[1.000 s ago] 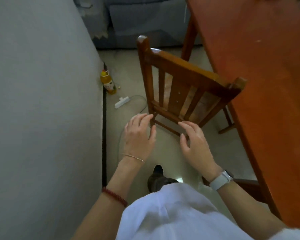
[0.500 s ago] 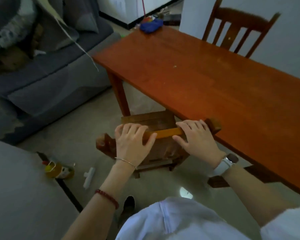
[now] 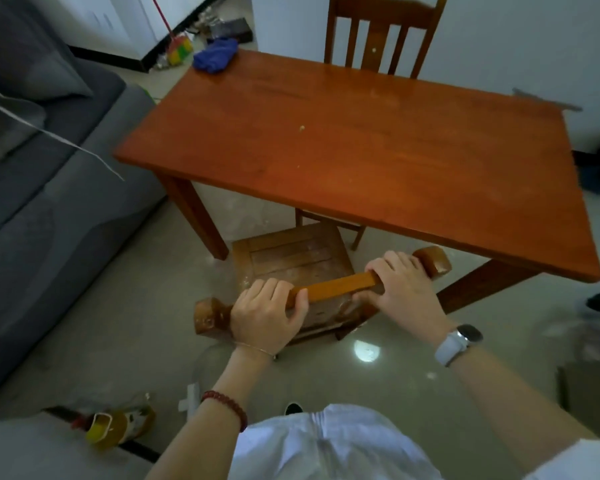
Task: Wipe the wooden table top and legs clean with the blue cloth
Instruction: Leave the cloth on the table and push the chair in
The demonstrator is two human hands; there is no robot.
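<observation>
Table fully visible now; hands still gripping chair.

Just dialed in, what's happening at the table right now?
The person is gripping the top rail of a wooden chair at the near side of the table, with the left hand and right hand both curled round the rail. Neither hand holds the blue cloth, which lies bunched on the table's far left corner. A small crumb sits on the table top, so wiping apparently hasn't begun.
</observation>
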